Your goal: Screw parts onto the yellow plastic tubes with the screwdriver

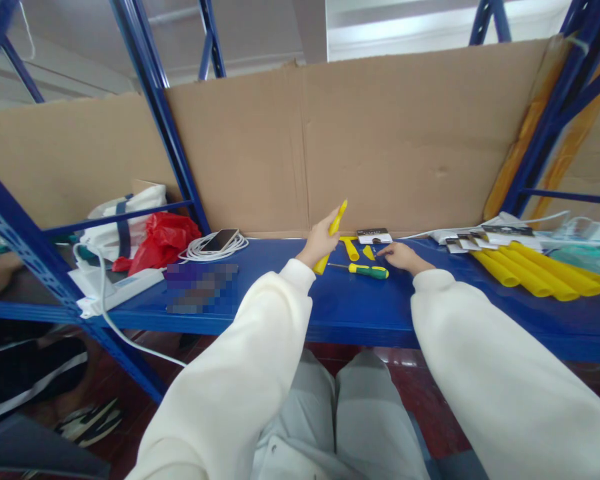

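Observation:
My left hand [319,243] is closed round a long yellow plastic piece [337,219] and holds it tilted above the blue shelf [340,303]. My right hand [399,257] rests low on the shelf, fingers curled and pointing left, its tips next to a small yellow part [369,253]. I cannot make out anything in its fingers. A screwdriver with a green and yellow handle [367,271] lies just in front of both hands. Another yellow piece [351,249] lies between the hands.
Several yellow tubes [535,272] lie at the right, with small cards [467,241] and cables behind. A small black and white box [374,235] sits by the cardboard back wall [380,133]. At left are a phone on a coiled cable [219,243], a red bag [163,240] and a white power strip [123,287].

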`<state>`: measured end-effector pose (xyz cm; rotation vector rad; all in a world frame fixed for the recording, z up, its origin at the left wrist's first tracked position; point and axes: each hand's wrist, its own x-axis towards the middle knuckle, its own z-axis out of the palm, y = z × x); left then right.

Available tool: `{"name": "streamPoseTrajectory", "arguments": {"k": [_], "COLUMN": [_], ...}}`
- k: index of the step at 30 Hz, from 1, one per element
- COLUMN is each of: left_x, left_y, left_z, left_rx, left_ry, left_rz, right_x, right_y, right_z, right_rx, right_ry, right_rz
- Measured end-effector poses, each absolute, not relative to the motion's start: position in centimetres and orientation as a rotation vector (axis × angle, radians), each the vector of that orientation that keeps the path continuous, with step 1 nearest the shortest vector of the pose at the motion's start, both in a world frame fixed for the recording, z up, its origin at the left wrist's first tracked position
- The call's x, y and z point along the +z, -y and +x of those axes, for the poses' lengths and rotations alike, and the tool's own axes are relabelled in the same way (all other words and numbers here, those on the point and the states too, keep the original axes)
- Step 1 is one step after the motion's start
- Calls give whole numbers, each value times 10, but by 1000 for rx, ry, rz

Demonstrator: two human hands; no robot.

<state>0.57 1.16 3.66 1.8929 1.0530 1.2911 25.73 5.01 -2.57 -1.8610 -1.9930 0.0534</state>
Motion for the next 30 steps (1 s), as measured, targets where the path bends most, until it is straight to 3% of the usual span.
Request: {"name": "streamPoseTrajectory", "arguments": {"k": [6,24,30], "left_x": [6,-4,-6], "left_y": [0,7,6], "left_z": [-15,-10,-9], "left_rx": [952,582,429], "left_ry": [-1380,-1440,-1458], "left_rz": [2607,2788,2928], "right_x": [-25,-28,-30], "right_y": [-49,-52,-67], "right_z": [252,249,252], "right_rx": [-117,-94,-103], "right_ry": [2125,2103,1893], "right_rz": [-1869,-1959,-1769]}}
